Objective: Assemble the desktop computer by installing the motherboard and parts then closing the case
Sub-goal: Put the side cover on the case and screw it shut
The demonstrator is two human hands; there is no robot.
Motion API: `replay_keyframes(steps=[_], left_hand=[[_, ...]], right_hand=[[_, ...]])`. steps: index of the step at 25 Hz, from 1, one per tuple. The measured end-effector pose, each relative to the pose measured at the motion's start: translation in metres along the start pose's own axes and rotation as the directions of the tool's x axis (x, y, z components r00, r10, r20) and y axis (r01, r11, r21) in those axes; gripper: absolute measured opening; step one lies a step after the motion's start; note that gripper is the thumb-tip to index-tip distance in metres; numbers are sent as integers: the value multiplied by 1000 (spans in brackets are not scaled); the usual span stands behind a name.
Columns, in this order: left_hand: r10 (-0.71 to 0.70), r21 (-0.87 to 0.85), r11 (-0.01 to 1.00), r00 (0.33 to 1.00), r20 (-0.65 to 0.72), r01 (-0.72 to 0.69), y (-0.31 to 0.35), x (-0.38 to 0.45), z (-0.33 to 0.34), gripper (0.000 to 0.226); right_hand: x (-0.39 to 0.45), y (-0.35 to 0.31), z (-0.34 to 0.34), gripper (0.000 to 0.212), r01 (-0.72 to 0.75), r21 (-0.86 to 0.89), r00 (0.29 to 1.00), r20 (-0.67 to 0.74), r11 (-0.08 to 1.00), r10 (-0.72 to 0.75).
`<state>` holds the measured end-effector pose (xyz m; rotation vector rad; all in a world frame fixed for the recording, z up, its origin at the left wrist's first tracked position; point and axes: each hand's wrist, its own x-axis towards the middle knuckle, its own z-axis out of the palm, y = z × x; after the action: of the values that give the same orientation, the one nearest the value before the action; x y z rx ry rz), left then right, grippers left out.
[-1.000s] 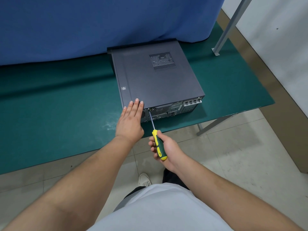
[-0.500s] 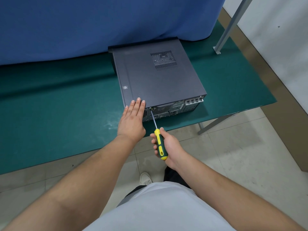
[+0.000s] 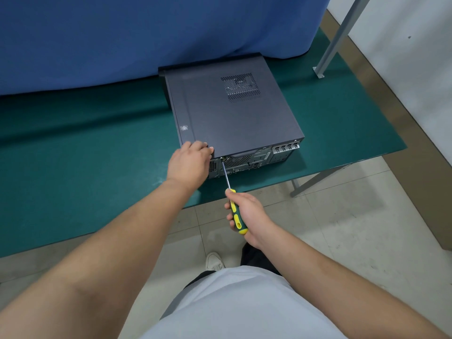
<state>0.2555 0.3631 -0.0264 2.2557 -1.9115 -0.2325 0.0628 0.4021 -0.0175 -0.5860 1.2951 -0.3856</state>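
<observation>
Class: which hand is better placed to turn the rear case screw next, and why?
Right. The right hand grips the screwdriver, its tip at the case rear; the left hand rests on the case's corner.

txt: none legible | case (image 3: 232,118) sticker (image 3: 184,128): too small/blurry

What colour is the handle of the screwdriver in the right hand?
Yellow and green, seen in the head view: the screwdriver handle shows yellow panels on green.
</observation>
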Motion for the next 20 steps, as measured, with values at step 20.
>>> replay_keyframes(steps=[20], left_hand=[[29,-63,998,903,428,-2,-27,48,-13,55]], right_hand=[[7,-1,-4,49,-96,45,991,93,994,91]])
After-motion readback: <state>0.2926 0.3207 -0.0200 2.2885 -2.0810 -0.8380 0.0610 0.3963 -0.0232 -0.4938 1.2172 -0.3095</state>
